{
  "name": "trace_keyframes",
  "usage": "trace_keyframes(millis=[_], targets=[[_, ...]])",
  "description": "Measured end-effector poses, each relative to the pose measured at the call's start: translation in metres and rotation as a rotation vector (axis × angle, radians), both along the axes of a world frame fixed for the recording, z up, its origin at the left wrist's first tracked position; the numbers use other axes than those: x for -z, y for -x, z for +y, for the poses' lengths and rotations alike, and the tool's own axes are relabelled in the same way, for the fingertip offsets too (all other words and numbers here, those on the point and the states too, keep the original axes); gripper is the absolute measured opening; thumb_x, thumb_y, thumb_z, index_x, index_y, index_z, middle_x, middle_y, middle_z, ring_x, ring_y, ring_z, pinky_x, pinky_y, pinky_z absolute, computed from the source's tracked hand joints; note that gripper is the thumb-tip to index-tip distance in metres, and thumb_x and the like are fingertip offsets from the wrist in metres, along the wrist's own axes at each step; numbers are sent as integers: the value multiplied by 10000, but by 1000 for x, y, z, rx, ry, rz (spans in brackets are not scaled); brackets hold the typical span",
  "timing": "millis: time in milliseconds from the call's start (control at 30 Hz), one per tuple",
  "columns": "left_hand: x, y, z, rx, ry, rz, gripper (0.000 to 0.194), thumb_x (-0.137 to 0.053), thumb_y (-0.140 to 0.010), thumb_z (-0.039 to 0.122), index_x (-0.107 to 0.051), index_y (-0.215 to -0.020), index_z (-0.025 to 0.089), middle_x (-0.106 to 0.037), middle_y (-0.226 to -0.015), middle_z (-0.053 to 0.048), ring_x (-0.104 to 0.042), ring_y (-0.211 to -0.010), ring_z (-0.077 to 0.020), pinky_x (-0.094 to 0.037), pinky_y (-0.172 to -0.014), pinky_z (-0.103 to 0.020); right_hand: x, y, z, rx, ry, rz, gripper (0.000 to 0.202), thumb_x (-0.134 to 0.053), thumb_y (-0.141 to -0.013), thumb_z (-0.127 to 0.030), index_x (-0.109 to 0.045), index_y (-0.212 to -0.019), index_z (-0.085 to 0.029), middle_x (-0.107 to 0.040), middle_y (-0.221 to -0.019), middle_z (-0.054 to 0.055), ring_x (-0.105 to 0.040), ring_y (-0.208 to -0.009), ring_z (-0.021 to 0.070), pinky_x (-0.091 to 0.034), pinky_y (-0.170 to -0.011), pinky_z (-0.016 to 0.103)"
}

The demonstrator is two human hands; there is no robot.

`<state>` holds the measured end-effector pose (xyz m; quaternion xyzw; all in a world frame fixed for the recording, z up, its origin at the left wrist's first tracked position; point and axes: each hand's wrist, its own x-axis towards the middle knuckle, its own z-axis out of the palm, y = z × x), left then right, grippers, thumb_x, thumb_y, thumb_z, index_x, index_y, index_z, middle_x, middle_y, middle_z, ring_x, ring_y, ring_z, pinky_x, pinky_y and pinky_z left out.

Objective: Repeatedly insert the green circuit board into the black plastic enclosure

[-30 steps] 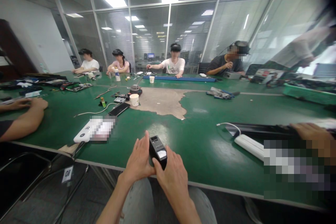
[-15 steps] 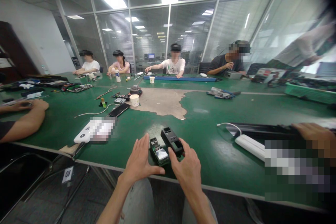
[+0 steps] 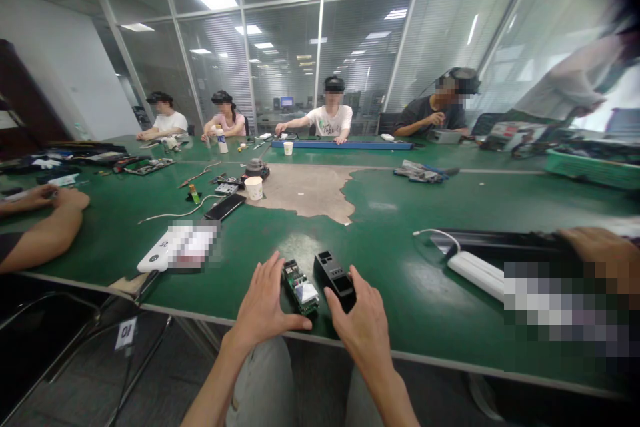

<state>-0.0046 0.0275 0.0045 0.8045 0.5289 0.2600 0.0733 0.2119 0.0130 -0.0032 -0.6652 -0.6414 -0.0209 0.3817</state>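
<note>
Near the table's front edge a small electronic device with its green circuit board exposed (image 3: 301, 288) lies on the green tabletop. My left hand (image 3: 263, 300) is open beside it, fingers stretched along its left side and thumb across the near end. To the right of the board is a black plastic cover (image 3: 334, 277) with rectangular openings, tilted the same way as the board and a narrow gap apart from it. My right hand (image 3: 364, 310) has thumb and fingers round the near end of this cover. The cover's underside is hidden.
To the left are a white power bank (image 3: 155, 253), a phone (image 3: 225, 207) and a paper cup (image 3: 254, 188). A white power strip (image 3: 477, 273) lies right, near another person's hand (image 3: 600, 253). Gloves (image 3: 425, 172) lie farther back. Several people sit around the table.
My right hand has moved the black cover slightly right and down, widening the gap to the circuit board. My left hand stays about where it was. The view has shifted slightly.
</note>
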Motion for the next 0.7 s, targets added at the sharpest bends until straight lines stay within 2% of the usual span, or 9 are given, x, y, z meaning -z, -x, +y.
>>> trace_keyframes(millis=[133, 233, 333, 500, 600, 700], targets=[[0, -1, 0, -11, -5, -8, 1201, -675, -554, 809, -257, -1466, 148, -240, -1566, -222, -226, -1459, -365, -191, -1180, -596, -5, 1, 0, 6, 45, 28, 561, -516, -889, -443, -551, -1296, -59, -657, -1176, 185, -592, -1036, 309, -471, -919, 442], [2, -2, 1, -26, -11, -18, 1194, -669, -577, 799, -230, -1480, 154, -248, -1565, -217, -224, -1459, -368, -196, -1176, -597, -14, 3, -2, 26, 48, 91, 568, -520, -878, -470, -571, -1284, -75, -673, -1127, 185, -610, -1009, 313, -483, -895, 453], [4, -3, 1, -48, -15, -22, 1211, -665, -609, 780, -145, -1511, 161, -220, -1579, -209, -199, -1469, -355, -196, -1182, -586, -27, 7, -3, 5, 50, 215, 586, -532, -862, -510, -578, -1290, -113, -677, -1139, 167, -633, -987, 296, -498, -881, 446], [3, -2, -1, -30, 0, -37, 1357, -725, -566, 746, 31, -1533, 166, -167, -1592, -221, -185, -1470, -369, -187, -1179, -600, -49, 22, -6, -118, 64, 399, 570, -556, -845, -520, -595, -1277, -149, -675, -1178, 142, -675, -920, 251, -536, -835, 392], [1, -1, -3, -16, -2, -59, 1399, -743, -562, 727, 102, -1527, 170, -129, -1598, -226, -180, -1470, -374, -183, -1176, -607, -53, 35, -9, -153, 71, 349, 560, -562, -850, -493, -581, -1292, -149, -666, -1194, 138, -661, -982, 263, -528, -862, 404], [0, 0, -5, 0, -9, -81, 1375, -744, -599, 693, 137, -1521, 178, -96, -1603, -224, -170, -1472, -373, -180, -1174, -611, -50, 46, -11, -153, 89, 266, 546, -551, -865, -471, -572, -1295, -135, -665, -1175, 147, -638, -1029, 282, -514, -883, 425]])
